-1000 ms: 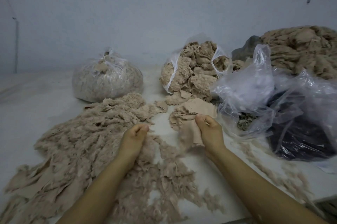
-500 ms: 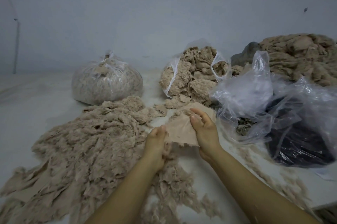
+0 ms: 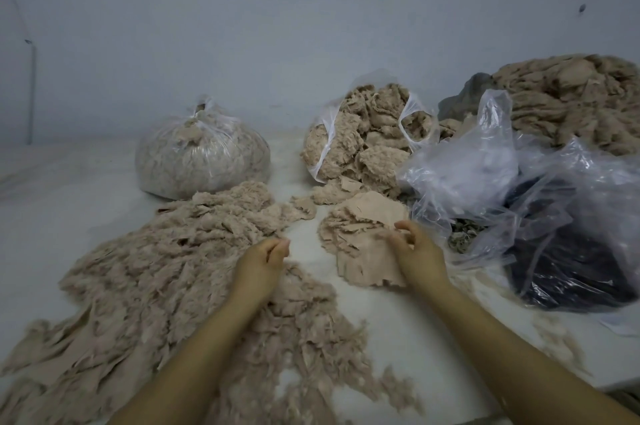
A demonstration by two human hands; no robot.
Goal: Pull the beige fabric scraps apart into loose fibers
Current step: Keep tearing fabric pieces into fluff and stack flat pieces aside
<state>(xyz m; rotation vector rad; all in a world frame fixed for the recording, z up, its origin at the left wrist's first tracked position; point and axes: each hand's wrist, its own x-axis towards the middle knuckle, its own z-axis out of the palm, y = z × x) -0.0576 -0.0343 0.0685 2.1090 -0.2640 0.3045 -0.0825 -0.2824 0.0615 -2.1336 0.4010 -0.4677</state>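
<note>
Our right hand [image 3: 417, 250] pinched the edge of a beige fabric scrap [image 3: 367, 262] that hung down to the white table [image 3: 69, 189]. Our left hand [image 3: 265, 256] hovered over the loose fiber pile [image 3: 166, 279], fingers curled; we could not tell whether it held any fibers. Behind the scrap lay a small stack of scraps [image 3: 356, 220], then an open bag of scraps [image 3: 367, 140], a tied clear bag [image 3: 202, 156] to its left, and crumpled plastic bags [image 3: 519, 189] to the right.
</note>
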